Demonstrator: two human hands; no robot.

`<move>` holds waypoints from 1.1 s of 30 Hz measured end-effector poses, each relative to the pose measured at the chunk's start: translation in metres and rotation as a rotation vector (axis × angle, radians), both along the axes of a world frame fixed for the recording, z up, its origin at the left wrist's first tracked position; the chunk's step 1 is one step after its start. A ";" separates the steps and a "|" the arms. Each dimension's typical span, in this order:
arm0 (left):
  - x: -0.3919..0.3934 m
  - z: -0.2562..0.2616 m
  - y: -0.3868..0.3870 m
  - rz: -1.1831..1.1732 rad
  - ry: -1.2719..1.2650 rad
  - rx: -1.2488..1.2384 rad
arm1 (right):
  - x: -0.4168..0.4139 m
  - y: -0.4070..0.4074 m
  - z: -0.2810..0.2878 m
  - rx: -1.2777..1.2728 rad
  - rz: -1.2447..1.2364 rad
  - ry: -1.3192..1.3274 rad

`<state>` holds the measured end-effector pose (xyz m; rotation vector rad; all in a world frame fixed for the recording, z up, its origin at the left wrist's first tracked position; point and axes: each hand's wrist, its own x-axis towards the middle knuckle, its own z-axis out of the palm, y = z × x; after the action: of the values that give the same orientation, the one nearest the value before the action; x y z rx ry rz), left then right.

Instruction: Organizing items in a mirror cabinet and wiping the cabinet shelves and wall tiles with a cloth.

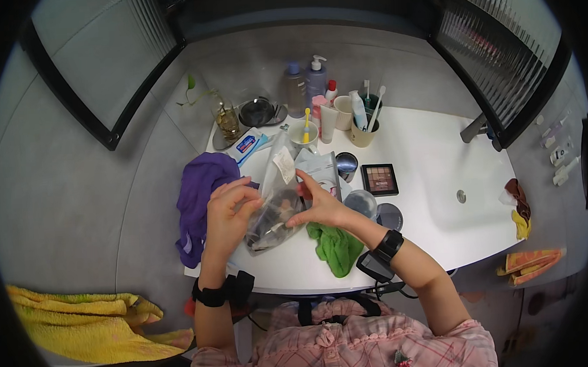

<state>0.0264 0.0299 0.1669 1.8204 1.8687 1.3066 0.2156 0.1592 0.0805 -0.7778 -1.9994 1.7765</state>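
Note:
A clear plastic bag point(271, 224) with several small dark items inside lies on the white counter before me. A white paper label point(284, 165) is on its upper part. My left hand point(232, 208) is at the bag's left edge, its thumb and fingertips close together; whether they pinch the plastic is unclear. On the other side, my right hand point(319, 204) has thumb and index finger spread apart over the bag's right side. Under my right wrist is a crumpled green cloth point(337, 248). A purple cloth point(201, 197) lies left of my left hand.
Behind the bag stand a cup with a yellow toothbrush point(306, 126), pump bottle point(316, 79) and toothbrush cup point(365, 136). An eyeshadow palette point(380, 179) and round jar point(346, 165) lie right, near the sink basin point(451, 176). Open cabinet doors point(495, 66) overhang. A yellow towel point(93, 325) hangs left.

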 end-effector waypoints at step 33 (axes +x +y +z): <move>-0.021 -0.046 -0.031 -0.366 -0.088 -0.464 | 0.023 -0.020 0.046 0.890 0.110 -0.152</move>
<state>0.0055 -0.0013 0.1211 1.7113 1.5321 0.7402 0.2390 0.1396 0.1263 -0.5038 -2.6166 0.6997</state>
